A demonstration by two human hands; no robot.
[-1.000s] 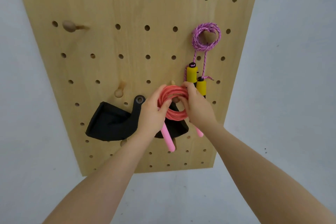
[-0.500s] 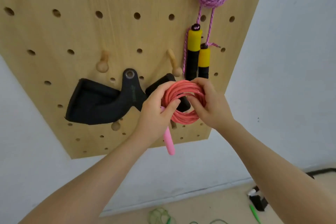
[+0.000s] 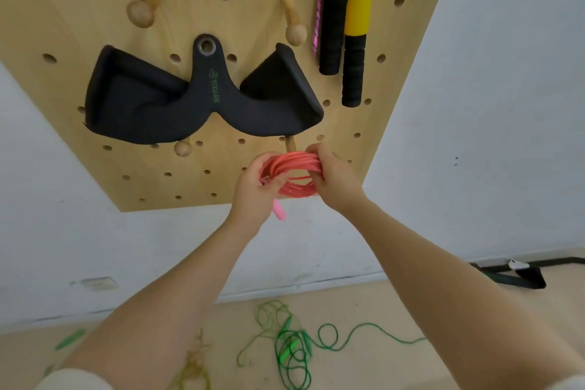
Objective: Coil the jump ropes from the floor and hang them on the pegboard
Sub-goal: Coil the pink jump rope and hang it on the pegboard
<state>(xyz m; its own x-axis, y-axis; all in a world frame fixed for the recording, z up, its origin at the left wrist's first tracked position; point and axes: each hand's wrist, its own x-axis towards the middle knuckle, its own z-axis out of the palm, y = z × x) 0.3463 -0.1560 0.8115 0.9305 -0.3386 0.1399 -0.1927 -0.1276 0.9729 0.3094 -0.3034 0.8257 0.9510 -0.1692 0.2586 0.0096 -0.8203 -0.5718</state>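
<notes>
Coiled pink jump rope (image 3: 292, 176) sits between both hands in front of the lower edge of the pegboard (image 3: 95, 19), just under a wooden peg (image 3: 289, 144) that pokes out above the coil. Whether the loops touch that peg I cannot tell. Her left hand (image 3: 254, 191) curls its fingers round the left side of the coil, and a pink handle (image 3: 280, 210) sticks out below that hand. Her right hand (image 3: 335, 180) clasps the right side of the coil, fingers wrapped over the strands.

Above the hands a black padded strap (image 3: 202, 101) hangs on the board from a metal eyelet. Up and to the right of the right hand hang two yellow-and-black handles (image 3: 343, 28) with purple cord (image 3: 316, 19) running beside them. Two more wooden pegs (image 3: 141, 9) stand out higher up.

Well below the hands, a green jump rope (image 3: 294, 348) lies tangled on the floor (image 3: 364, 367), with a dull yellowish rope (image 3: 193, 367) to its left.
</notes>
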